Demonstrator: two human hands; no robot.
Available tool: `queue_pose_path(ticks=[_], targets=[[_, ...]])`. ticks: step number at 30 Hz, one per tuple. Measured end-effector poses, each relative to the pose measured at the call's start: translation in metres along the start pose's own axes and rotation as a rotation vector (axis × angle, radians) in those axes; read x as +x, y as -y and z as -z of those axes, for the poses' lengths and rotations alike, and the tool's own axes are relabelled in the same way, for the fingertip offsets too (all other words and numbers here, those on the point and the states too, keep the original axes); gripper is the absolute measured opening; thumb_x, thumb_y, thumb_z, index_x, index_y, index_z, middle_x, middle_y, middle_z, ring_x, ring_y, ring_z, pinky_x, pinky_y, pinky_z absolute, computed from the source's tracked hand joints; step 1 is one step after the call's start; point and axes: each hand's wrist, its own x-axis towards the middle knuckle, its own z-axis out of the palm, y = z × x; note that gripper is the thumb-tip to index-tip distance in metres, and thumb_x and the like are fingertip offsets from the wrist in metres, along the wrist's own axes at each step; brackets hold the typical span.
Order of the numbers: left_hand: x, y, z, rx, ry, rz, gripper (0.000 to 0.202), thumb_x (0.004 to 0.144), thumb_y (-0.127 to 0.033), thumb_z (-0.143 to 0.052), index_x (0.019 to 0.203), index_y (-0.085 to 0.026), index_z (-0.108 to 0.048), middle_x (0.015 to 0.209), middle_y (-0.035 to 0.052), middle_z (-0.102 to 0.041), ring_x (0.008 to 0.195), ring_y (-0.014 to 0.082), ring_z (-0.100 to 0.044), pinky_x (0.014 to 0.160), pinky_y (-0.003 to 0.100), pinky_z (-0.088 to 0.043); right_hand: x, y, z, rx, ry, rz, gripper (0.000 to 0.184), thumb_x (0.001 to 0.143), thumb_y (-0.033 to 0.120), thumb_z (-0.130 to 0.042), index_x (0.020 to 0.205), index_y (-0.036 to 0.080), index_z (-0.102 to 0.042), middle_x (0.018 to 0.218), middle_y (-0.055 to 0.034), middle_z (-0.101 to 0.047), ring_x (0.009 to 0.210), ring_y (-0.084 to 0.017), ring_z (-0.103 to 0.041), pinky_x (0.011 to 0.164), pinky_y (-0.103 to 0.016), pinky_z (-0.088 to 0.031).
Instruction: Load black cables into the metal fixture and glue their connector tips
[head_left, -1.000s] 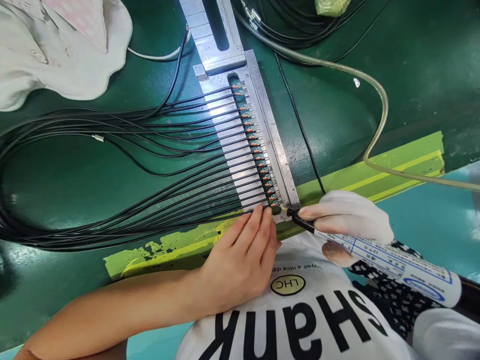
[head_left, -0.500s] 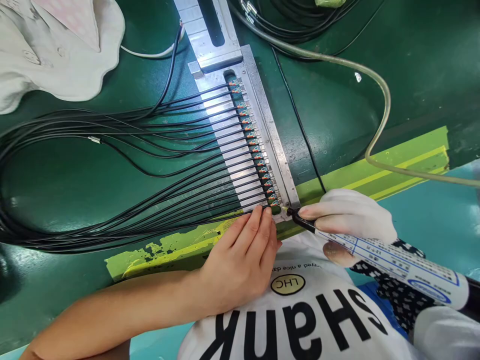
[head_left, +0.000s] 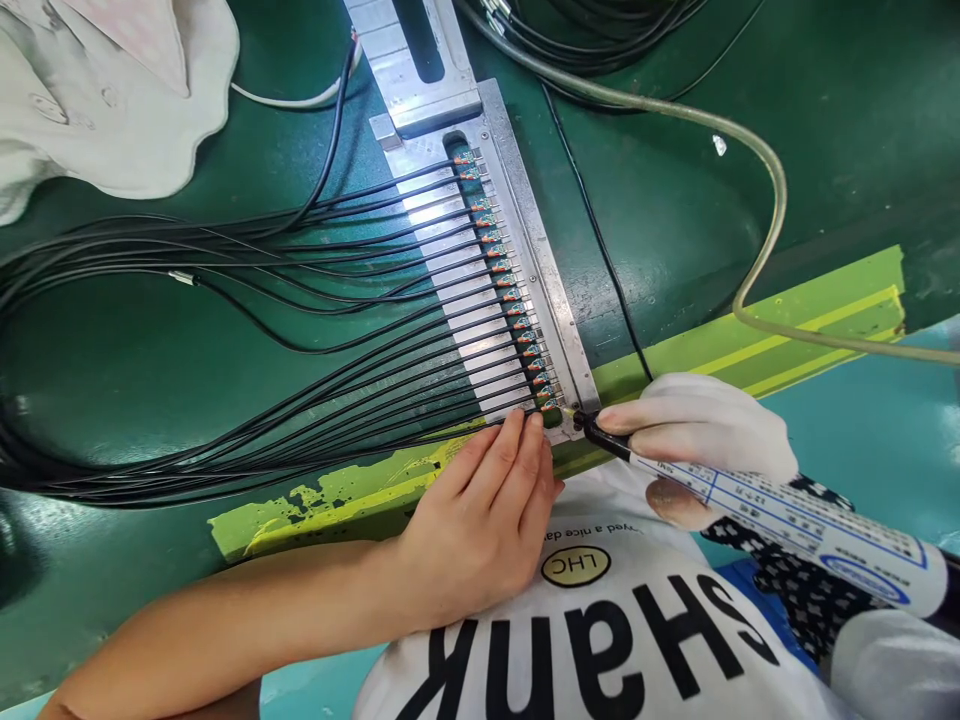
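My bare left hand (head_left: 480, 520) rests at the near end of a metal fixture (head_left: 487, 365), its fingertips closed on the lowest black cable (head_left: 450, 433). In my gloved right hand (head_left: 705, 430) is a labelled tube with a black nozzle (head_left: 787, 525), slanting down to the right. Its thin yellowish tip is at the near end of the fixture, close to the last small circuit board (head_left: 550, 406); whether they touch I cannot tell. Several black cables lie side by side across the fixture, each ending at a small green board with orange wires and a metal plug.
A hinged-looking metal plate (head_left: 420, 70) sits at the fixture's far end. Cable loops (head_left: 45, 470) spread to the left. A pale hose (head_left: 780, 200) curves across the right side. White cloth (head_left: 112, 100) lies far left. Yellow-green tape (head_left: 825, 310) runs along the table edge.
The view has shifted slightly, so the fixture's far end sits a little higher and further left. Both hands and the tube tip keep nearly the same place at the last board.
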Motion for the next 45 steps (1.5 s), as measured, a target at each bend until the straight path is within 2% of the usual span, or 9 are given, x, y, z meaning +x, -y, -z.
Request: queue_pose_path(ticks=[9,13,27,34,37,40,42,44,45], targets=[[-0.001,-0.001,-0.001,0.005,-0.005,0.001,0.033,0.089,-0.028,-0.072,0.108,-0.001,-0.071,0.116,0.02,-0.073,0.106,0.0328,-0.072,0.085,0.04,-0.059,0.001,-0.002,0.001,-0.013,0.008,0.017,0.016,0.095,0.036,-0.059,0.099,0.021,-0.064,0.103,-0.0094,-0.078,0.076,-0.017,-0.073,0.064,-0.032,-0.058],[0.0,-0.001,0.0,0.012,-0.004,0.0,0.033,0.089,-0.028,-0.072,0.108,-0.001,-0.072,0.116,0.0192,-0.073,0.106,0.0324,-0.073,0.085,0.039,-0.059,0.001,-0.001,-0.001,-0.015,-0.024,0.015,0.017,0.094,0.037,-0.06,0.099,0.022,-0.064,0.102,-0.0095,-0.078,0.075,-0.018,-0.073,0.064,-0.032,-0.058],[-0.002,-0.002,0.0,0.016,-0.002,0.002,0.033,0.09,-0.027,-0.071,0.109,-0.001,-0.071,0.117,0.02,-0.072,0.107,0.033,-0.072,0.086,0.04,-0.058,0.0,0.0,0.001,-0.004,-0.003,0.035,0.017,0.097,0.035,-0.057,0.092,0.021,-0.064,0.094,-0.0097,-0.078,0.066,-0.017,-0.069,0.059,-0.032,-0.055],[-0.004,-0.004,-0.004,0.018,0.0,0.015,0.032,0.09,-0.027,-0.07,0.11,-0.002,-0.07,0.119,0.0204,-0.072,0.11,0.0329,-0.071,0.088,0.04,-0.057,-0.006,-0.005,-0.002,0.004,-0.024,0.026,0.022,0.097,0.041,-0.057,0.095,0.021,-0.066,0.101,-0.0099,-0.078,0.071,-0.017,-0.07,0.063,-0.033,-0.056],[-0.004,-0.007,0.001,0.011,-0.008,0.018,0.03,0.09,-0.028,-0.07,0.109,-0.004,-0.07,0.117,0.0186,-0.073,0.109,0.0316,-0.071,0.088,0.04,-0.058,-0.015,-0.003,-0.003,0.06,-0.068,0.038,0.023,0.093,0.042,-0.062,0.099,0.02,-0.068,0.105,-0.0099,-0.077,0.078,-0.019,-0.072,0.066,-0.034,-0.057],[-0.002,0.001,0.013,-0.055,-0.073,0.029,0.025,0.091,-0.028,-0.067,0.106,-0.008,-0.07,0.108,0.013,-0.076,0.1,0.0265,-0.073,0.085,0.038,-0.058,-0.018,-0.003,-0.003,0.267,-0.192,-0.089,0.022,0.093,0.038,-0.064,0.105,0.02,-0.068,0.107,-0.0105,-0.075,0.089,-0.023,-0.073,0.072,-0.037,-0.061],[0.006,0.019,0.022,-0.111,-0.115,0.062,0.02,0.092,-0.026,-0.065,0.106,-0.011,-0.069,0.101,0.0089,-0.076,0.092,0.0225,-0.072,0.081,0.035,-0.058,-0.01,-0.009,0.002,0.493,-0.403,-0.228,0.023,0.094,0.039,-0.062,0.107,0.022,-0.068,0.106,-0.0086,-0.075,0.08,-0.022,-0.073,0.062,-0.034,-0.062],[0.032,0.048,0.028,-0.139,-0.121,0.115,0.017,0.094,-0.025,-0.061,0.104,-0.014,-0.068,0.096,0.007,-0.074,0.087,0.0207,-0.069,0.077,0.035,-0.056,0.005,-0.02,0.017,0.709,-0.64,-0.316,0.023,0.095,0.043,-0.059,0.105,0.025,-0.069,0.103,-0.0056,-0.075,0.065,-0.016,-0.068,0.05,-0.027,-0.057],[0.053,0.064,0.03,-0.143,-0.105,0.147,0.017,0.095,-0.026,-0.059,0.104,-0.015,-0.068,0.095,0.0072,-0.073,0.086,0.0209,-0.068,0.077,0.035,-0.055,0.014,-0.026,0.029,0.8,-0.741,-0.343,0.024,0.095,0.045,-0.059,0.104,0.025,-0.069,0.101,-0.0044,-0.075,0.061,-0.014,-0.065,0.048,-0.025,-0.055]])
